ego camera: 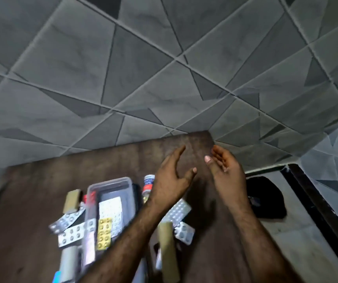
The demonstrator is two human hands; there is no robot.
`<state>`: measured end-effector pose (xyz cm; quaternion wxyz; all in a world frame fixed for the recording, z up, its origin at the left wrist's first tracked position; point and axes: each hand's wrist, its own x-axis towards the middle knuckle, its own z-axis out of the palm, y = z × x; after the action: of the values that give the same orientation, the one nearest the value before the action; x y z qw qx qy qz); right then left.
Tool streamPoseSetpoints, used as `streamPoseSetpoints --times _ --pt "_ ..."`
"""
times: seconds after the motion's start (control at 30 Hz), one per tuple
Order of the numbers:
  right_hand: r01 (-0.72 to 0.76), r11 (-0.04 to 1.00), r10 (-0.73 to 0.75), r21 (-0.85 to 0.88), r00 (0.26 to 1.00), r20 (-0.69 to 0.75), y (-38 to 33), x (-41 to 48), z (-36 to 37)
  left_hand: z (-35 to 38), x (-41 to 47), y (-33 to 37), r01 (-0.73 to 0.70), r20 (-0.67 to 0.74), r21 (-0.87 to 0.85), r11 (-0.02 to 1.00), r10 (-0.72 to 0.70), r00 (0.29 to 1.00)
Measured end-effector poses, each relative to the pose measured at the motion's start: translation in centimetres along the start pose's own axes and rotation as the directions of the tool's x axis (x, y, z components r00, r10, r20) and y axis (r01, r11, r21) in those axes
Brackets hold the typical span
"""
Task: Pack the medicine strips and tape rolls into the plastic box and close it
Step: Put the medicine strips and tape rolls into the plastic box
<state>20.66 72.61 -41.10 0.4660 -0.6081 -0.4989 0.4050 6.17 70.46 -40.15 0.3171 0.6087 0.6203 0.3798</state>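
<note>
A clear plastic box (111, 183) stands open on the brown table (31, 197), with a white medicine strip (111, 207) and a yellow strip (104, 231) lying in it. Silver strips (67, 220) lie to its left, and others (179, 211) to its right. Tan tape rolls sit at the left (73, 201) and near the front (167, 246). My left hand (172, 178) and my right hand (224, 170) hover empty above the table's far right part, fingers spread, beyond the box.
A small bottle (148, 185) with a red and blue label stands right of the box. A black object (266, 197) lies on the grey floor beside the table's right edge. A patterned grey wall rises behind the table.
</note>
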Motion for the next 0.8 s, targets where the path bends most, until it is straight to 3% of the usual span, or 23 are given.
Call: streamPoseSetpoints --times 0.2,0.43,0.8 --pt "-0.016 0.999 0.019 -0.035 0.996 0.093 -1.8 -5.7 8.0 -9.5 -4.8 -5.6 0.078 -0.055 0.026 0.997 -0.076 0.996" --pt "0.026 0.976 0.026 -0.215 0.972 0.235 -0.9 -11.5 14.3 -16.3 -11.3 -12.7 0.199 -0.065 0.046 0.979 -0.196 0.978" --pt "0.005 0.884 0.159 -0.468 0.937 0.31 1.7 -13.7 15.6 -18.5 -14.5 -17.9 0.268 0.098 0.144 0.953 -0.283 0.954"
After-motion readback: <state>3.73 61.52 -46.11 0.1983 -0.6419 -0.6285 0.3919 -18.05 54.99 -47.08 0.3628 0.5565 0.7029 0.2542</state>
